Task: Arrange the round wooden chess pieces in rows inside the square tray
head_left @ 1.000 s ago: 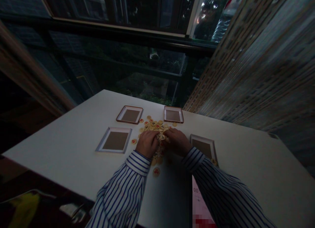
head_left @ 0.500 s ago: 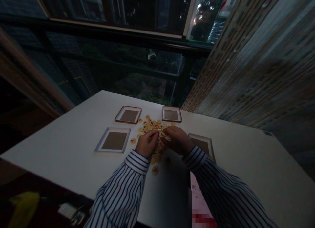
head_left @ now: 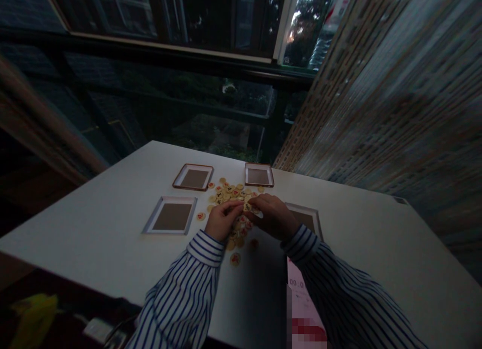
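Round wooden Chinese chess pieces, marked with red or black characters, lie in a loose heap on the white table. My left hand is over the heap's left side, thumb and forefinger pinched together; whatever is between them is too small to make out. From the other side my right hand curls in, its fingers closed on a Chinese chess piece with a dark character. The fingertips of both hands nearly meet at this piece. Single pieces lie apart, such as a red-marked one nearer me.
Four shallow trays surround the heap: back left, back right, front left and a partly hidden one at right. A lit phone-like screen is beside my right forearm. Behind the white table stands a window.
The view has shifted slightly, so the table and trays appear a little further left. Both hands stay over the heap, the right fingers still on a piece.
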The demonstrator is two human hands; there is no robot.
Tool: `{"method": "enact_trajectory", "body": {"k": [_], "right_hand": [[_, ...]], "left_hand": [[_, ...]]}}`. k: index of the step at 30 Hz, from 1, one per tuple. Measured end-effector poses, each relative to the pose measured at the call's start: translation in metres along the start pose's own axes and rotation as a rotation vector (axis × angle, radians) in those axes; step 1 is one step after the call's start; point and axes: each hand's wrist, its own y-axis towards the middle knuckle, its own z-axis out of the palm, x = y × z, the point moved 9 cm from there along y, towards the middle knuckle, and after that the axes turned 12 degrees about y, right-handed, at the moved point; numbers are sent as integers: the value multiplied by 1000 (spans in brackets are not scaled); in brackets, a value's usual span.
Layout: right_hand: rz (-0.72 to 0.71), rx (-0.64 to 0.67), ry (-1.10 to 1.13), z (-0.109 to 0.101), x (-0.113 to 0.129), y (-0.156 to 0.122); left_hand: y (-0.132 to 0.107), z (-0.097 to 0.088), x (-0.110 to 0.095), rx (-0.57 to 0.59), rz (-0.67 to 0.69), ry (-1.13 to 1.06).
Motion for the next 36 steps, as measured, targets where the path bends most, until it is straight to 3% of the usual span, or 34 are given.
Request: {"method": "enact_trajectory", "body": {"k": [8,23,36], "right_hand": [[-19,-11,15,-8,4,-6],[-71,-55,-18,-21,11,-19],[-19,-80,-36,-34,-2,-35]], "left_hand": [[-4,7,0,56,-72,-121],[-10,14,-13,117,-38,-106],[-15,36,-33,168,-71,-160]]}}
